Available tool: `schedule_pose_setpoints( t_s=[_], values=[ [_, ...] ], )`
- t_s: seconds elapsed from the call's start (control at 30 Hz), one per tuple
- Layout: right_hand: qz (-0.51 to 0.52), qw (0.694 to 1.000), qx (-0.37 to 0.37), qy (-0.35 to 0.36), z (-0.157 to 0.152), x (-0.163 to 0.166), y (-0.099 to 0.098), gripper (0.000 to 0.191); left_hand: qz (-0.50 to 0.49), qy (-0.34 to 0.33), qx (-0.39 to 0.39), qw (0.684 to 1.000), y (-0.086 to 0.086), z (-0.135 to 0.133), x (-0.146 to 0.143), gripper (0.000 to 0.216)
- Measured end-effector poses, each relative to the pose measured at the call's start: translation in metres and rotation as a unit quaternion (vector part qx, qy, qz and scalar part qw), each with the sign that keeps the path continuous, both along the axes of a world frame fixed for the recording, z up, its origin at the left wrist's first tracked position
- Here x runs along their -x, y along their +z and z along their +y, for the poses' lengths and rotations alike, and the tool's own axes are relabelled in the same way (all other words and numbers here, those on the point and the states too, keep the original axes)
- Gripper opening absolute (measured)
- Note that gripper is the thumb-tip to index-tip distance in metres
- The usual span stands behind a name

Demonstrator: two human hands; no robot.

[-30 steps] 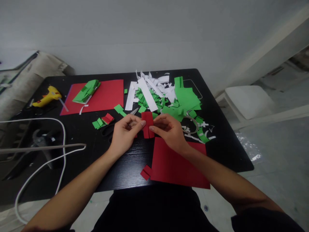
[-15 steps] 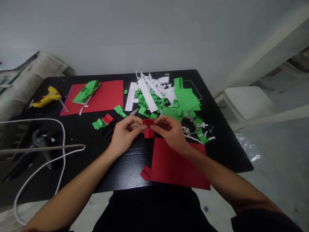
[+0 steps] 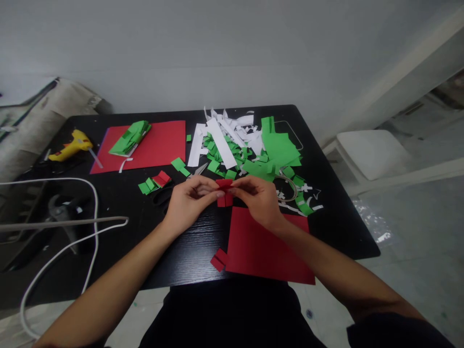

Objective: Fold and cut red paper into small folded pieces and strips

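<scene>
Between my two hands is a small folded piece of red paper [image 3: 224, 199], with a crease across its upper part and a slit or fold line down its lower part. My left hand [image 3: 188, 198] pinches its left edge between thumb and fingers. On the right edge, my right hand [image 3: 258, 199] grips it the same way. A large red sheet [image 3: 266, 246] lies under my right forearm. Beside that sheet's lower left corner rests another small folded red piece [image 3: 219, 259]. Scissors [image 3: 200, 169] lie behind my left hand, their handles partly hidden.
White strips [image 3: 221, 142] and green scraps [image 3: 281, 150] are heaped at the back, with a tape roll [image 3: 292, 188] nearby. A yellow glue gun [image 3: 74, 145], red sheet [image 3: 165, 140], folded green paper [image 3: 130, 137], pliers [image 3: 63, 212] and white cable [image 3: 96, 208] are on the left.
The top flap of the red paper has tilted, and a fold now shows across it. My thumbs have shifted slightly along it. Everything else stays in place.
</scene>
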State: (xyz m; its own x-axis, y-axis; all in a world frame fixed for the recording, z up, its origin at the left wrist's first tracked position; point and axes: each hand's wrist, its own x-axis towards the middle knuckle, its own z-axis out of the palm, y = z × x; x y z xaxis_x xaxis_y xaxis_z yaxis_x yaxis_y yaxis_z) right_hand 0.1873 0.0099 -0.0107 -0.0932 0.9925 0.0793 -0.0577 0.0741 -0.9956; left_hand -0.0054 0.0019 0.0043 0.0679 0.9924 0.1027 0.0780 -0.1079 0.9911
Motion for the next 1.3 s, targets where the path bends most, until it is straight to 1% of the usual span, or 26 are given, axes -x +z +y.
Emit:
schedule_pose_setpoints(
  t_s=[0.13, 0.27, 0.37, 0.5, 0.7, 0.87, 1.13, 1.3],
  values=[
    [0.005, 1.000, 0.003, -0.007, -0.0008, 0.0011, 0.0000, 0.011, 0.018, 0.024, -0.015, 0.999, 0.0000, -0.0010, 0.0000, 0.014],
    [-0.010, 1.000, 0.010, -0.011, -0.0006, 0.0015, 0.0007, 0.017, 0.030, 0.035, -0.018, 0.999, -0.0002, -0.0005, 0.0001, 0.015],
    [-0.010, 1.000, 0.005, -0.001, 0.0001, 0.0018, 0.0020, 0.025, 0.022, 0.032, -0.019, 0.999, -0.0012, 0.0008, 0.0002, 0.015],
    [0.006, 1.000, 0.002, 0.013, 0.0009, 0.0023, 0.0033, 0.027, -0.002, 0.020, -0.024, 0.999, -0.0021, 0.0029, 0.0006, 0.015],
    [0.020, 0.999, 0.025, 0.008, 0.0030, 0.0012, 0.0021, 0.033, 0.032, 0.017, -0.022, 0.999, 0.0011, 0.0037, 0.0010, 0.008],
    [0.022, 0.999, 0.042, -0.001, 0.0032, 0.0020, -0.0001, 0.032, 0.031, 0.021, -0.001, 0.999, 0.0004, 0.0017, 0.0000, 0.012],
    [0.030, 0.999, 0.038, 0.007, 0.0024, 0.0041, -0.0002, 0.024, 0.012, 0.043, -0.004, 0.999, -0.0010, 0.0010, -0.0018, 0.011],
    [0.036, 0.999, 0.039, 0.009, 0.0027, 0.0036, -0.0012, 0.027, 0.001, 0.054, 0.014, 0.998, -0.0024, 0.0000, -0.0027, 0.016]
  ],
)
